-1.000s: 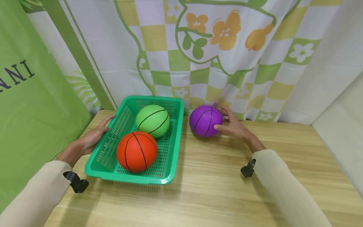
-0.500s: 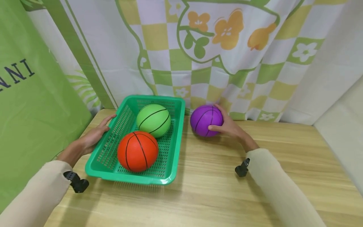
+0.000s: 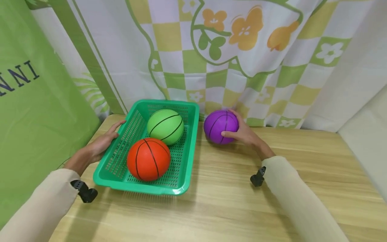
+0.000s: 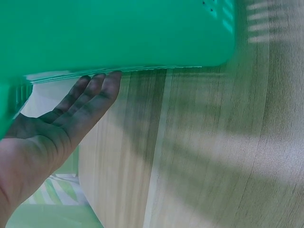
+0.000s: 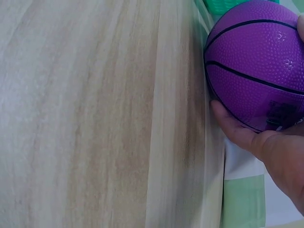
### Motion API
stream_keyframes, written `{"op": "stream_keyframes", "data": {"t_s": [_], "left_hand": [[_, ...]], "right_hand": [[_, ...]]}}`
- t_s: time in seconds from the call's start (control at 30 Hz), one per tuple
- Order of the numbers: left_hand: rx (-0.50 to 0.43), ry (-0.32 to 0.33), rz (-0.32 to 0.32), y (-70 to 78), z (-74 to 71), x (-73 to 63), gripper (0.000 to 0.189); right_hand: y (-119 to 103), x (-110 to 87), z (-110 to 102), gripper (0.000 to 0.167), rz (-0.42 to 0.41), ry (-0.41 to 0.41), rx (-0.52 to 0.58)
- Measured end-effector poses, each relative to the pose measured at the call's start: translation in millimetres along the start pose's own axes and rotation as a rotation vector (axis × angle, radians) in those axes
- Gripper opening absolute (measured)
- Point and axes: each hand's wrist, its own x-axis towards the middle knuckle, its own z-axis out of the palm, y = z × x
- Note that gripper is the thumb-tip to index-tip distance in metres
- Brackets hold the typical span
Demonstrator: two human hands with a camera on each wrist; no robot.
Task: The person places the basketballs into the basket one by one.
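The green plastic basket (image 3: 190,158) holds a green toy basketball (image 3: 165,127) and a red toy basketball (image 3: 148,159), side by side. My left hand (image 3: 102,143) is at the basket's left side. In the left wrist view its fingers (image 4: 90,102) are fairly straight, tips against the basket's outside. Right of the basket sits a purple toy basketball (image 3: 221,127), close to the curtain. My right hand (image 3: 245,133) grips this ball from the right, thumb on its near side. In the right wrist view a digit (image 5: 232,126) lies along the ball's lower edge.
The wooden table (image 3: 223,198) runs under everything. A patterned curtain (image 3: 211,80) hangs along its back edge. A green cloth (image 3: 45,117) with dark letters hangs at the left, and a pale wall (image 3: 369,134) stands at the right.
My right hand has moved left and taken hold of the purple basketball. The left hand has stayed at the basket. The head view has shifted slightly.
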Motion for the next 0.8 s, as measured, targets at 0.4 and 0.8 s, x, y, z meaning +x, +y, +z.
{"op": "stream_keyframes", "data": {"t_s": [0.4, 0.8], "left_hand": [[-0.001, 0.015, -0.011, 3.4, 2.3, 0.0, 0.066], [0.003, 0.000, 0.001, 1.8, 1.7, -1.1, 0.065]], "right_hand": [[-7.8, -5.7, -1.4, 0.103, -0.018, -0.009, -0.098], [-15.8, -18.3, -10.8, 0.101, -0.042, -0.038, -0.105]]}}
